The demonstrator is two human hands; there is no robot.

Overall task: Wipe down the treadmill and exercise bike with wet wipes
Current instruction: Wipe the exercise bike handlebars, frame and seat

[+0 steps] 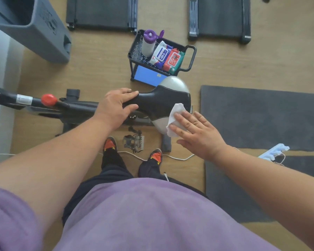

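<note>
One exercise bike w/ black frame [76, 107] lies across the wooden floor [101, 69], its black-and-grey padded saddle [163, 104] at centre. Left hand [116, 105] grips the saddle's narrow nose, fingers [130, 93] curled over the top and thumb along the near side. Right hand [198, 134] lies flat, fingers straight and spread, pressing one white wet wipe [176, 116] onto the saddle's wide rear end, near-side edge. One red round knob [49, 99] sits on the frame left of the saddle; one metal pedal [133, 142] hangs below, just ahead of two feet in black-and-orange socks [110, 144]. Two black treadmill decks [101, 13] [219, 17] lie at the floor's far edge, well apart. Between them and the saddle: one black perforated caddy w/ handle [190, 58], holding one white canister w/ purple lid [149, 42] and two flat wipe packs, one white-blue [160, 53], one red-green [173, 59]. One dark grey mat [261, 116] fills the floor right of the saddle; one white power strip [274, 151] on its near edge, w/ one white cable [179, 158] across the floor by the feet. One grey bin [31, 28] at far-left corner. Open floor shows between bin, caddy and bike.
</note>
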